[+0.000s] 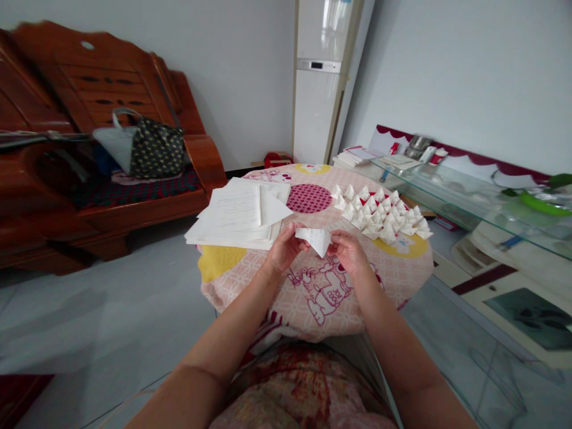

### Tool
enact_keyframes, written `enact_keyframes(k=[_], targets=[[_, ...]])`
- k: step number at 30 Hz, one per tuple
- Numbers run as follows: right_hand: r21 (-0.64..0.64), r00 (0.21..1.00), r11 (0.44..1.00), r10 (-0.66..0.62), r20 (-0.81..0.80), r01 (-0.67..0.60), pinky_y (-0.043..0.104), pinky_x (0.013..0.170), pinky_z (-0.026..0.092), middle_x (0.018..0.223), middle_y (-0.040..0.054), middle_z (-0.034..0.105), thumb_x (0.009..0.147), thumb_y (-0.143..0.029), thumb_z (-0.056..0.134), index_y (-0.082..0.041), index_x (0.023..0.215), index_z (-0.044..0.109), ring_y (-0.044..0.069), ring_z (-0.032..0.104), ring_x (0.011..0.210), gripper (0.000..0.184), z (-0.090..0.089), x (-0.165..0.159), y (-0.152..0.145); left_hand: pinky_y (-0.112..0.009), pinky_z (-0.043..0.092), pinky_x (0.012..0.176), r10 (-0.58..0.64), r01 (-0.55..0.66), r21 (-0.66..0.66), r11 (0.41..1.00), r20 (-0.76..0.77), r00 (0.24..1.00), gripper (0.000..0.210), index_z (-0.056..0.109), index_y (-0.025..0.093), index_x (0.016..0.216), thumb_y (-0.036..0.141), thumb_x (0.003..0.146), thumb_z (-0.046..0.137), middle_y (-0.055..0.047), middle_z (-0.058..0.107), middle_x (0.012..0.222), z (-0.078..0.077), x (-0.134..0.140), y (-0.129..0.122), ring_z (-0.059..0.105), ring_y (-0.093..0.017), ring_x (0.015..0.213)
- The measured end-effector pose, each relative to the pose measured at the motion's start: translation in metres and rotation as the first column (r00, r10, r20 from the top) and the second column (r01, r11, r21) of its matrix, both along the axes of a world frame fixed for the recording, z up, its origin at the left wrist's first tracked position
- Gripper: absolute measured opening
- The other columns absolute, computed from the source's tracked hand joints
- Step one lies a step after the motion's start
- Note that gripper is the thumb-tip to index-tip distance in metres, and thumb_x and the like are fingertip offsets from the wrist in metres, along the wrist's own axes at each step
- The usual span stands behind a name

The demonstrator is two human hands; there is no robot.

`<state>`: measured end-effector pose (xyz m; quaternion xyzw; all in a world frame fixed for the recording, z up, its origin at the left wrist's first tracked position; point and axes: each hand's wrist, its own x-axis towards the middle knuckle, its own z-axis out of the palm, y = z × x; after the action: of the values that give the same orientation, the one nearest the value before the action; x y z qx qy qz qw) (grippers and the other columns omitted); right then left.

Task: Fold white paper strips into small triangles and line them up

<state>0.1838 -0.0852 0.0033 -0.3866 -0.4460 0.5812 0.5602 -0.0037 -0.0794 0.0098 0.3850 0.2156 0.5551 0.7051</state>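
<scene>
Between my two hands is a small piece of folded white paper (316, 239), with a straight top edge and a point facing down. My left hand (286, 247) pinches its left corner. At the other corner, my right hand (349, 250) grips it between thumb and fingers. The paper is held just above the patterned tablecloth (290, 292). Beyond and to the right stand many small folded paper boats (379, 214) in close rows. To the left lies a stack of white paper sheets (235, 211), the top ones bearing handwriting or print.
A glass-topped stand (473, 185) with cups and papers runs along the right wall. On the left, a carved wooden sofa (120, 77) holds a dark patterned bag (156, 149). A tall white air conditioner (317, 101) stands in the far corner.
</scene>
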Motion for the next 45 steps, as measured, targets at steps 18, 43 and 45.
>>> enact_keyframes(k=[18,43,45], targets=[[0.708,0.686,0.705,-0.5,0.529,-0.033,0.034,0.077,0.056,0.098,0.0089,0.075,0.083,-0.019,0.053,-0.021,0.096,0.073,0.022,0.069,0.09,0.024,0.0,-0.009,-0.006,-0.026,0.047,0.065,0.151,0.04,0.394,0.918,-0.443,0.883,0.025,0.067,0.014,0.088,0.037,0.083,0.072,-0.002,0.065,0.072,-0.014,0.005,0.007,0.06,-0.013,0.065],[0.234,0.923,0.969,-0.163,0.349,0.082,0.025,0.047,0.035,0.051,-0.0018,0.059,0.076,-0.031,0.064,-0.02,0.066,0.066,0.012,0.049,0.046,0.016,0.004,-0.002,-0.009,-0.025,0.046,0.063,0.235,0.021,0.454,0.891,-0.5,0.833,0.035,0.058,0.017,0.102,0.034,0.078,0.077,0.002,0.062,0.079,-0.012,0.011,0.001,0.058,-0.012,0.067],[0.222,0.927,0.972,-0.157,0.342,0.083,0.025,0.046,0.034,0.051,-0.0016,0.059,0.075,-0.03,0.063,-0.019,0.066,0.067,0.012,0.049,0.046,0.015,0.005,-0.003,-0.009,-0.025,0.047,0.064,0.222,0.034,0.459,0.888,-0.491,0.842,0.033,0.059,0.017,0.103,0.032,0.079,0.075,0.001,0.063,0.079,-0.011,0.011,0.001,0.059,-0.013,0.068]])
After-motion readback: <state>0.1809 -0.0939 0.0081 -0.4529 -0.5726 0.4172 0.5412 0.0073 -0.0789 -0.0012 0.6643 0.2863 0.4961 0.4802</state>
